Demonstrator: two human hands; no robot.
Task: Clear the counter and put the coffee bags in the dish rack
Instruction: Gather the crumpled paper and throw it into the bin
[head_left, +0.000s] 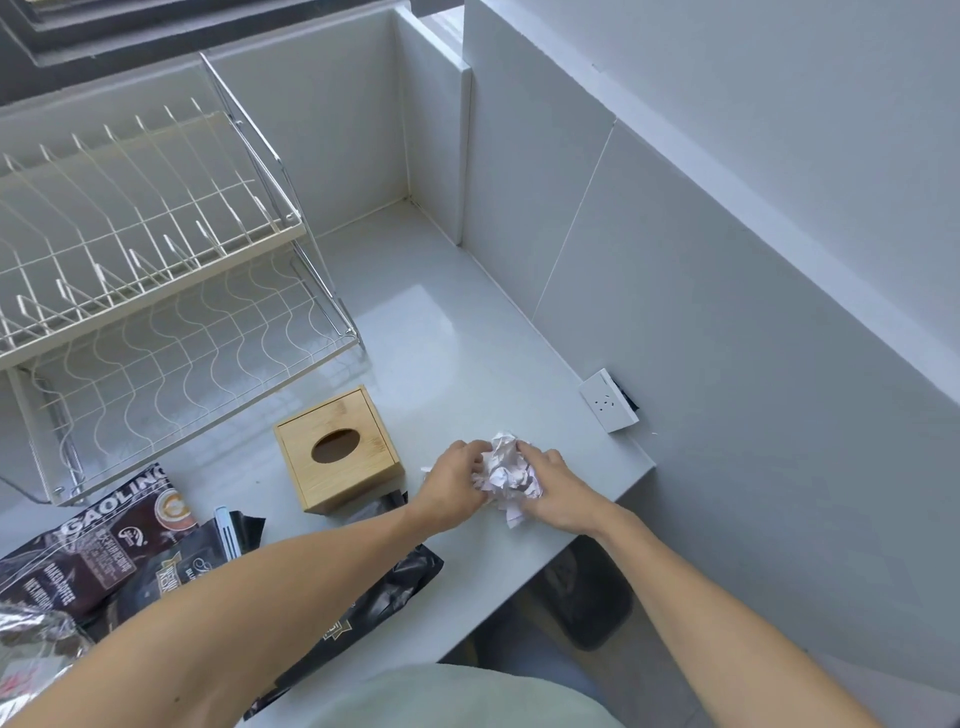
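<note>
A crumpled ball of white paper lies on the pale counter near its right front corner. My left hand presses on it from the left and my right hand from the right, both sets of fingers curled around it. Dark coffee bags lie at the lower left: one printed GAOLING and a black one partly hidden under my left forearm. A two-tier cream wire dish rack stands at the back left with nothing on its shelves.
A bamboo tissue box with an oval slot stands between the rack and my hands. A silver foil wrapper lies at the far left edge. A white wall socket sits on the right wall. A dark bin stands below the counter's end.
</note>
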